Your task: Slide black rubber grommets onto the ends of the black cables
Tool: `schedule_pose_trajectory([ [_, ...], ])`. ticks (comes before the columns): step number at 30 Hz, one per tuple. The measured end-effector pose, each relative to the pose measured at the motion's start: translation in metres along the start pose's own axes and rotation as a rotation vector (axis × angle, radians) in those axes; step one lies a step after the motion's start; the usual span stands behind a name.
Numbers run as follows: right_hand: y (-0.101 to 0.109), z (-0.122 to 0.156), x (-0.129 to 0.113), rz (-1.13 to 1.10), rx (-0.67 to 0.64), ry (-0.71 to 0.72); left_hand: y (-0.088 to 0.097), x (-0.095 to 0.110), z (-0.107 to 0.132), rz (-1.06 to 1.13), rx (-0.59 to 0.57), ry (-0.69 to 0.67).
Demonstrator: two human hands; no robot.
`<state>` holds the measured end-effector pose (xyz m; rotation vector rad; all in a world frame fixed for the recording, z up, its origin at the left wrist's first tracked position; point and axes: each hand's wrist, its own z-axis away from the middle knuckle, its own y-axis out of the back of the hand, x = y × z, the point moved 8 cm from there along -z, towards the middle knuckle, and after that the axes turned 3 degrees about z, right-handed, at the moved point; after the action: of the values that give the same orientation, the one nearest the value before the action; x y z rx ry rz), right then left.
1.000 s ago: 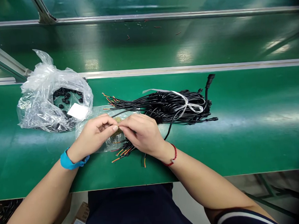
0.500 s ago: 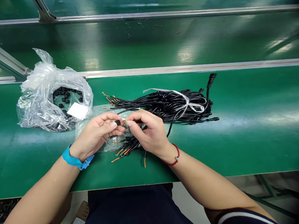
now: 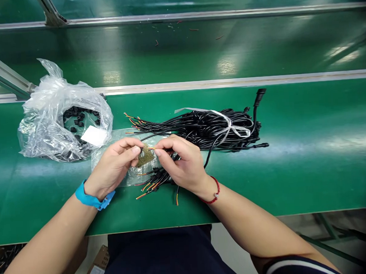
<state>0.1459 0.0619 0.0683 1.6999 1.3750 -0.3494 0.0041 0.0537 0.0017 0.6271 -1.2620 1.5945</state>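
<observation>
My left hand is closed in a pinch, and the dark edge of a small black part shows at its fingertips, mostly hidden. Facing it, my right hand pinches a black cable near its end, where thin yellow and red wires stick out toward the left fingertips. Below the wires lies a yellowish, sponge-like piece on a flat clear plastic bag. Close under my right hand, several short cable ends with stripped coloured wires lie on the green bench.
A large bundle of black cables, tied with a white tie, lies behind my right hand. At the left stands an open clear bag of small black parts, with a white label. A metal rail runs along the back.
My left hand has shifted slightly left, away from the wire ends. The black part is now mostly covered by the fingers, and the sponge-like piece has come into sight. My right hand stays nearly still.
</observation>
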Motion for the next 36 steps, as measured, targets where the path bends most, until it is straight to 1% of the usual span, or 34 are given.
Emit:
schedule_pose_trajectory([
  [7,-0.004,0.002,-0.001,0.002,-0.002,0.024,-0.008,-0.007,0.000,0.140,-0.025,0.113],
  [13,-0.005,0.002,-0.001,0.012,-0.003,0.026,-0.017,-0.008,0.006,0.128,-0.112,0.104],
  [18,0.001,0.002,-0.002,-0.017,0.039,0.031,-0.016,-0.010,0.007,0.138,-0.109,0.126],
  [24,0.000,0.003,-0.001,0.019,0.035,0.044,-0.020,-0.010,0.007,0.166,-0.135,0.146],
  [26,0.000,0.003,-0.001,0.034,0.030,0.049,-0.020,-0.010,0.008,0.178,-0.133,0.152],
  [31,-0.002,0.003,-0.003,0.097,-0.009,0.093,-0.018,-0.009,0.007,0.188,-0.085,0.162],
  [36,-0.004,0.003,-0.006,0.176,-0.055,0.150,-0.015,-0.007,0.006,0.123,-0.052,0.130],
])
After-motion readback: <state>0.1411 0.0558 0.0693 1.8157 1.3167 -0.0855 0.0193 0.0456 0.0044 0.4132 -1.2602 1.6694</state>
